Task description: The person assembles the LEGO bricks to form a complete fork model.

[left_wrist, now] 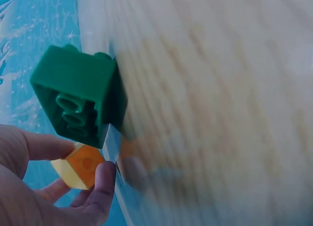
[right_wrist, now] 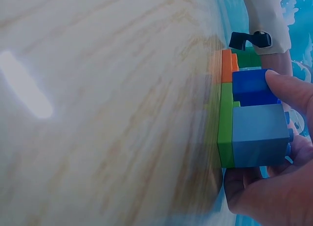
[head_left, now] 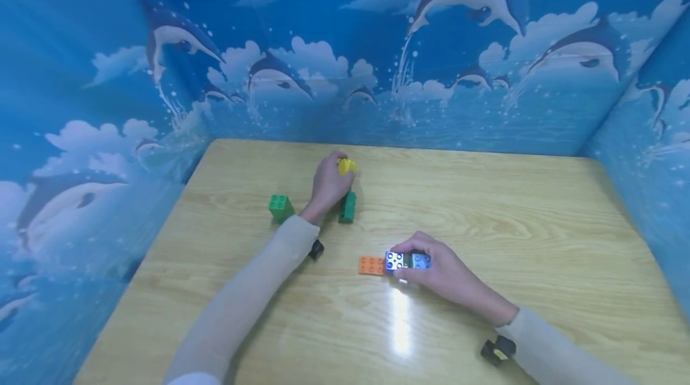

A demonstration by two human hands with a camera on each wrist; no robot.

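Head view: two bare hands reached over a wood-patterned counter [head_left: 528, 211]. At the left, a tall green block [head_left: 281, 209] stood upright just beside the left sleeve [head_left: 250, 289]; a sideways swing of that forearm could have toppled it. The left hand [head_left: 330, 182] pinched a yellow piece [head_left: 347, 166] between thumb and fingertips, near the counter's far edge. So slight a hold could have slipped and dropped the piece. Close to that wrist, a dark green brick [head_left: 348, 208] lay on its side, where a careless arm might have nudged it. Just right of centre, an orange slab [head_left: 371, 265] lay end to end with a light green slab [right_wrist: 226, 125]. The right hand [head_left: 441, 266] grasped a dark blue brick [head_left: 394, 260] above that row, next to a light blue brick [head_left: 421, 261]. Whether the dark blue brick was fully seated could not be told; uneven pressure might have tilted it or parted the slabs.

The pieces looked like hard, smooth plastic. The tall block had round studs on top. The yellow piece showed slanted faces, partly hidden by fingers. The dark green brick was hollow underneath, with a row of tubes. The orange slab was thin and studded, the blue bricks boxy. The glossy counter had streaky grain and a bright strip of reflected light.
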